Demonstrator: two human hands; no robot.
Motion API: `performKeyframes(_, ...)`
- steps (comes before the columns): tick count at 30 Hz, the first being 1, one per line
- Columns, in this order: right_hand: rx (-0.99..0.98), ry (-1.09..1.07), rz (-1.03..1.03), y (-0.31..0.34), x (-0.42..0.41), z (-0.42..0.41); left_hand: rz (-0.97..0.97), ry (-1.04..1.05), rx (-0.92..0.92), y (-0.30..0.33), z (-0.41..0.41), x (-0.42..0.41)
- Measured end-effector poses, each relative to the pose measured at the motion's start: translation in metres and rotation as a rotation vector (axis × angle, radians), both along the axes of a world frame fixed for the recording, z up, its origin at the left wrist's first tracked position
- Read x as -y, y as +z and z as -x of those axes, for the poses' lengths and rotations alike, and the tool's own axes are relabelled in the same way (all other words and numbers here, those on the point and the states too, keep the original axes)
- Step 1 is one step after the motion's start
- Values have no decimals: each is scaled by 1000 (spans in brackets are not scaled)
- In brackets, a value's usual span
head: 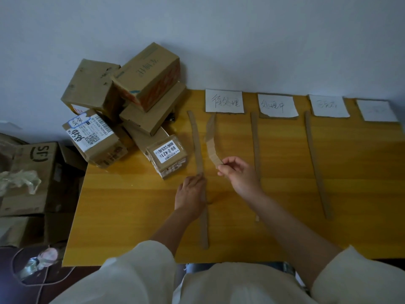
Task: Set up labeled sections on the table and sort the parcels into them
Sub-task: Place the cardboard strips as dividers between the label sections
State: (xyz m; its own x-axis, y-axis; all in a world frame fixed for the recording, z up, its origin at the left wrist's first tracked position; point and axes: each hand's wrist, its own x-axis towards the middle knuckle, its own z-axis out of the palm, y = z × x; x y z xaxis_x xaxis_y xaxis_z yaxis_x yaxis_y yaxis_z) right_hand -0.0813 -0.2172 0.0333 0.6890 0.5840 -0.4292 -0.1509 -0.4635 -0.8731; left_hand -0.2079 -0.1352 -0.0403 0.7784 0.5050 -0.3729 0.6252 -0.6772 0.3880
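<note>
Seemingly, left hand (190, 194) presses a strip (198, 150), right (235, 172) pinches another (212, 141); farthest label (377, 110) unreadable.

The rightmost label's (377, 110) writing is too faint to read; clutter (35, 263) lower left is blurred.

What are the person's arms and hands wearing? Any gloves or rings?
No gloves: both the left hand and the right hand are bare, and no ring, watch or bracelet shows on them. The forearms are uncovered too. Loose cream-white sleeves are pushed up to about the elbows, one on each arm, in a plain fabric with no pattern or markings.
</note>
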Motion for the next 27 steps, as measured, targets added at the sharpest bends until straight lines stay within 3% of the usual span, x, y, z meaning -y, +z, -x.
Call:
performKeyframes(9,-19,-27,-21,4,8,-4,27,-1,-5,-2,-4,0)
performKeyframes(14,-6,-23,-25,9,12,-6,102,135,272,-3,-11,5)
performKeyframes(16,-4,-21,-32,13,15,-9,350,378,419,10,-25,5)
performKeyframes(19,-30,-30,-33,19,22,-15,1037,808,559,52,-52,3)
performKeyframes(21,-32,-14,-31,26,29,-20,1301,856,601,67,-65,-3)
performKeyframes(23,-42,-17,-48,31,39,-26,1421,839,633,74,-75,-7)
performKeyframes(27,-27,-10,-30,40,63,-38,1479,826,586,82,-92,-4)
